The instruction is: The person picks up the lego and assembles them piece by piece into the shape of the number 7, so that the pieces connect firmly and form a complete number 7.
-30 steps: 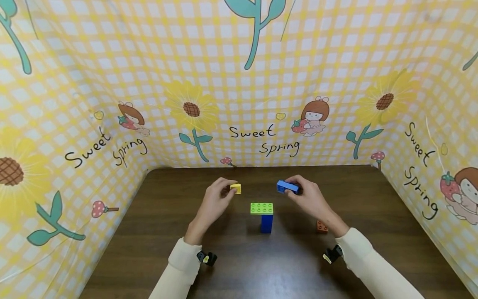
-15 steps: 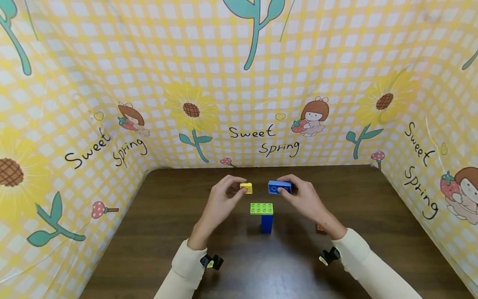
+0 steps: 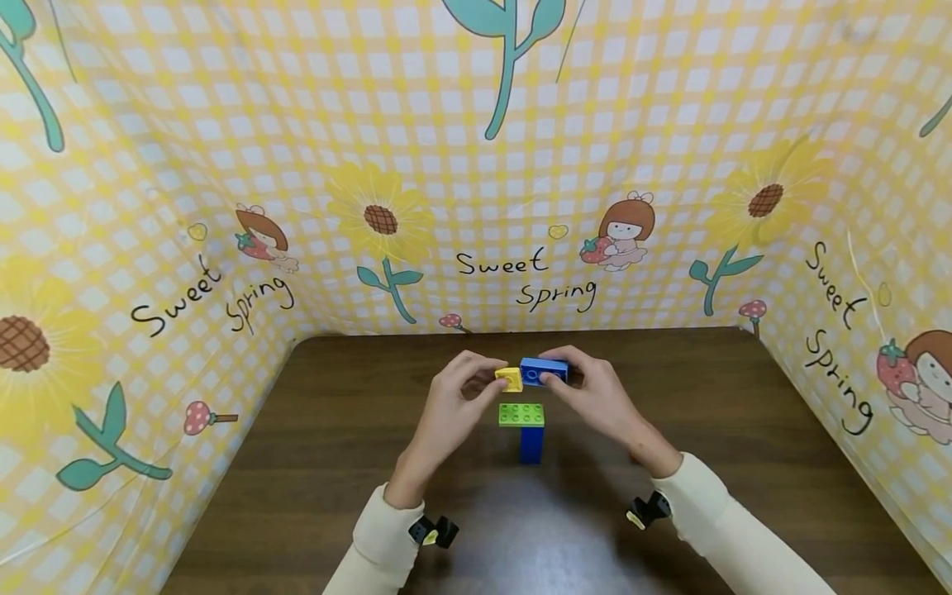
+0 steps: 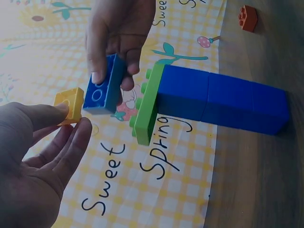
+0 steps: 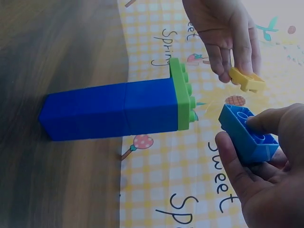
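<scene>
Blue brick (image 3: 537,368), pinched by right hand (image 3: 601,398), runs nine-to-three o'clock, underside facing six; left hand (image 3: 459,400) pinches yellow brick (image 3: 511,379)

Yellow block (image 3: 512,378) now nearer blue block (image 3: 537,368)

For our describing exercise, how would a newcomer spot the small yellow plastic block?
Above the brown wood-grain table, find the left hand. It pinches the small yellow plastic block, the only yellow one, shorter than the blue rectangular plastic block in the right hand.
</scene>
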The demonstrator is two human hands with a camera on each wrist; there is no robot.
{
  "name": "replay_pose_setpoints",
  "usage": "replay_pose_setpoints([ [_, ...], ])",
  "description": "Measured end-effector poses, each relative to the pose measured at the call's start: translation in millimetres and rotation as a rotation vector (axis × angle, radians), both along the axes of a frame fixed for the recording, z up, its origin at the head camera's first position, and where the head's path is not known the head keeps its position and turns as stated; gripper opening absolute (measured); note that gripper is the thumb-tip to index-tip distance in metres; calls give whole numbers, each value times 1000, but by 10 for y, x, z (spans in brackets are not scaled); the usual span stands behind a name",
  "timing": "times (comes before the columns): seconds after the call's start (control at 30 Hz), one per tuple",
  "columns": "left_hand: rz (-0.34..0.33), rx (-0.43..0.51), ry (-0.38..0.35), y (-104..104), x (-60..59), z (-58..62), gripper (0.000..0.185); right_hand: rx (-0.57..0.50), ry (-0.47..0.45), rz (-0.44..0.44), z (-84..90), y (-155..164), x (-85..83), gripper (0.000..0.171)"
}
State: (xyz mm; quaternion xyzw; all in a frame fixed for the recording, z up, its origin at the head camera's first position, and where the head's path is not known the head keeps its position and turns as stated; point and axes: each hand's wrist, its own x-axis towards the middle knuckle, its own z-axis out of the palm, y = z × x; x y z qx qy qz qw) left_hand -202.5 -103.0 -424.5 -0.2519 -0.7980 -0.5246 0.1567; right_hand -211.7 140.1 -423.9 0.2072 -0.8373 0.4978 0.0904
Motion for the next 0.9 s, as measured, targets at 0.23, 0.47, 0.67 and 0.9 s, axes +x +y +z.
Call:
replay_pose_setpoints([
  [0.23,-13,17,-1,55,46,10,22,-18,-1,13,32,-42,40,26],
  [0.47,5,12,-14,87,68,5,18,-41,-10,54,70,-84,87,27],
  [0.67,2,17,-11,89,74,3,17,-63,-9,107,52,-89,114,28],
  [0.9,-47,31,1,66,70,2,31,-109,5,172,24,-64,116,28],
])
